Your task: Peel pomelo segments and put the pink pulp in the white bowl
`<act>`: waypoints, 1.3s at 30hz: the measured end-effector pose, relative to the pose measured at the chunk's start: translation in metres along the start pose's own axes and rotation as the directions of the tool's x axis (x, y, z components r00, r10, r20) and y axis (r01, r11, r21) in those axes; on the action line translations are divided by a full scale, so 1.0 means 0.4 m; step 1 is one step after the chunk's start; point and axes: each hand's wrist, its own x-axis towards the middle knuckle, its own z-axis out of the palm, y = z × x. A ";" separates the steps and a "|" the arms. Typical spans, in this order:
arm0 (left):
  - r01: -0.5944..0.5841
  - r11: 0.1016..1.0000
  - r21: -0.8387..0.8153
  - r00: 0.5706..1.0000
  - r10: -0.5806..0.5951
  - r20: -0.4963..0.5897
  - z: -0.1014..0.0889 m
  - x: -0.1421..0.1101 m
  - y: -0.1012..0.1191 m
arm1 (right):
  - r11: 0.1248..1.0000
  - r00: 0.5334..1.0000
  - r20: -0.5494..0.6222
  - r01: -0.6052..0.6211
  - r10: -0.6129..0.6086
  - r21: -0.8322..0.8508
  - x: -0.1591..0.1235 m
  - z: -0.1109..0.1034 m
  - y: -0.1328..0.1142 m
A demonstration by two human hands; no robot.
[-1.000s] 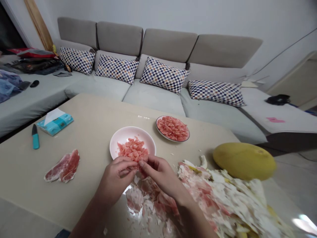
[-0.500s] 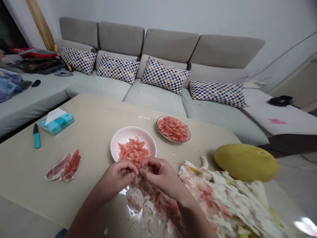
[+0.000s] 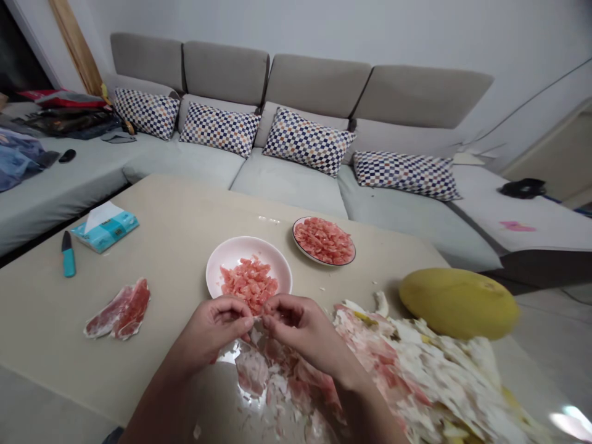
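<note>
My left hand (image 3: pixel 223 327) and my right hand (image 3: pixel 296 324) meet at the near rim of a white bowl (image 3: pixel 217 262), fingertips pinched and slightly apart. Between them is a small piece of pomelo, mostly hidden by the fingers; a bit of its red flesh shows beneath the left fingers. Pink-red pomelo pulp (image 3: pixel 250 280) lies in the bowl. Below my hands, peeled pomelo membranes (image 3: pixel 303 379) are scattered over the glossy table. To the left rests a pomelo segment (image 3: pixel 123 311) with some whitish skin on it.
A plate (image 3: pixel 300 248) heaped with pulp stands behind the bowl. On the right are a pile of white pith and peel (image 3: pixel 430 370) and a whole yellow pomelo (image 3: pixel 457 302). A teal-handled knife (image 3: pixel 68 256) and a tissue pack (image 3: pixel 108 228) lie far left. A sofa (image 3: pixel 287 179) borders the table.
My left hand has shifted slightly left, so the gap between the two hands' fingertips is a little wider. The bowl, plate and other things stay in place.
</note>
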 end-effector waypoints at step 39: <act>-0.126 0.876 -0.465 0.968 0.006 -0.252 0.059 0.001 -0.035 | 0.974 0.979 -0.100 0.160 -0.177 -0.161 -0.003 0.067 0.004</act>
